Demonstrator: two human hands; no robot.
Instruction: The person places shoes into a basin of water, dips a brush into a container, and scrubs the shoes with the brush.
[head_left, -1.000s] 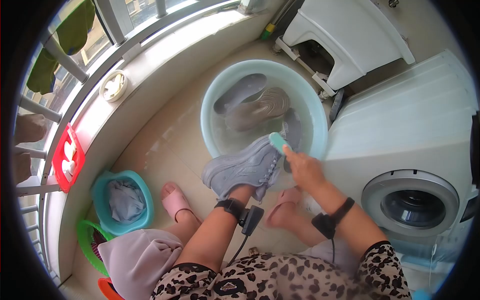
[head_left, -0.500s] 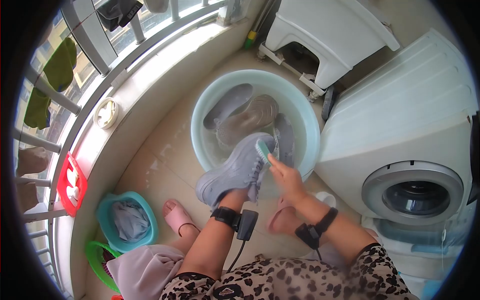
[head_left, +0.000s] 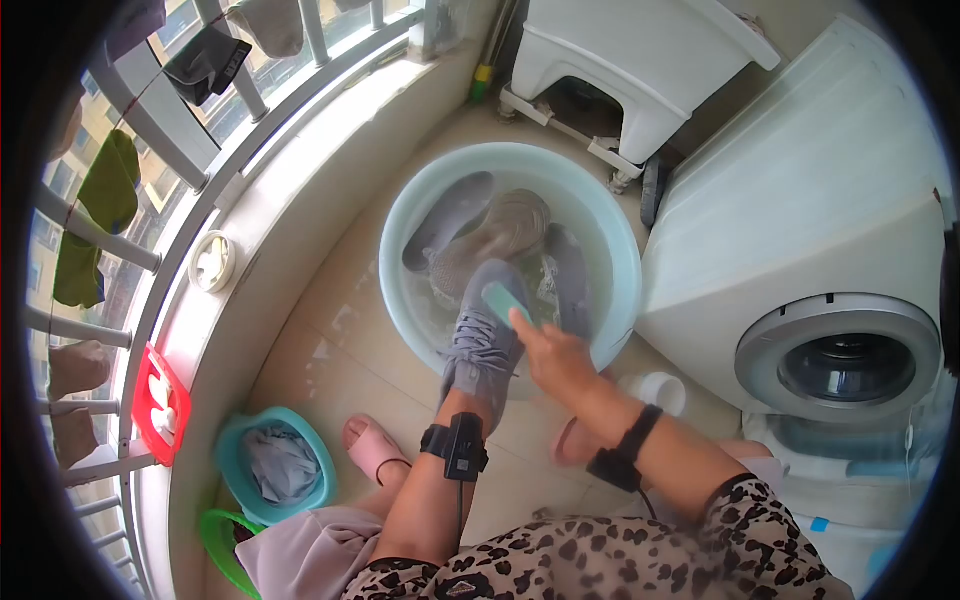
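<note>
A wet grey lace-up sneaker [head_left: 485,335] is held up over the near rim of a pale blue basin [head_left: 392,290], toe pointing away from me. My left hand [head_left: 474,392] reaches into its opening and carries it; the fingers are hidden inside. My right hand [head_left: 558,358] grips a green scrubbing brush [head_left: 508,304] laid against the toe. Cloudy water in the basin covers another shoe [head_left: 515,225], sole up, and two grey insoles, one at the left [head_left: 448,222] and one at the right [head_left: 568,280].
A washing machine [head_left: 780,230] stands at the right, a white sink stand [head_left: 620,70] behind. On the left are a teal tub of cloth [head_left: 228,455], a green basket [head_left: 222,555] and a red tray [head_left: 145,405] on the ledge. A white container [head_left: 662,393] sits near the basin.
The sneaker has turned from lying sideways to upright, its laces now facing up and its toe pointing away. The brush has shifted slightly left with my right hand, staying at the toe.
</note>
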